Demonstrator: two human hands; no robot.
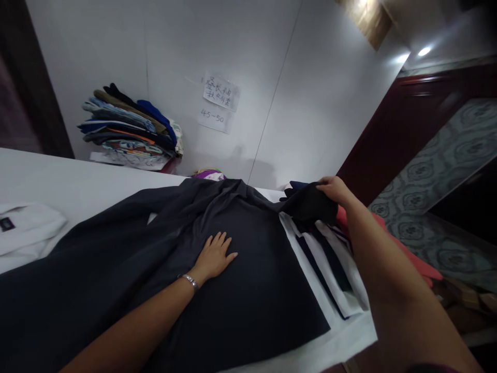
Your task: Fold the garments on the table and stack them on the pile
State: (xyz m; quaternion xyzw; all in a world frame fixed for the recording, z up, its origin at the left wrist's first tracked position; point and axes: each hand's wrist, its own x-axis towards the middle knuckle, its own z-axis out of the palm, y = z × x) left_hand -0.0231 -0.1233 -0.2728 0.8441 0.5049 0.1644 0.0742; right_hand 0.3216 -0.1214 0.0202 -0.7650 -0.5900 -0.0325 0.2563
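A large dark garment [248, 274], which looks like a long-sleeved jacket or shirt, is spread over the white table. My left hand [214, 254] lies flat on its middle, fingers stretched out, a silver bracelet at the wrist. At the far right, my right hand [329, 187] is closed on one sleeve of the same garment, holding the black sleeve end [312, 203] out over folded clothes. The other side of the garment trails in loose creases towards the left. A folded white garment [27, 228] with a dark label lies at the left edge of the view.
Stacked folded clothes [128, 127] stand at the back left against the wall. White and navy folded garments [330, 259] lie by the table's right side, with a red cloth [407, 254] beyond. Paper notes [219, 101] hang on the wall [310, 103]. A purple cloth [209, 174] sits behind the garment.
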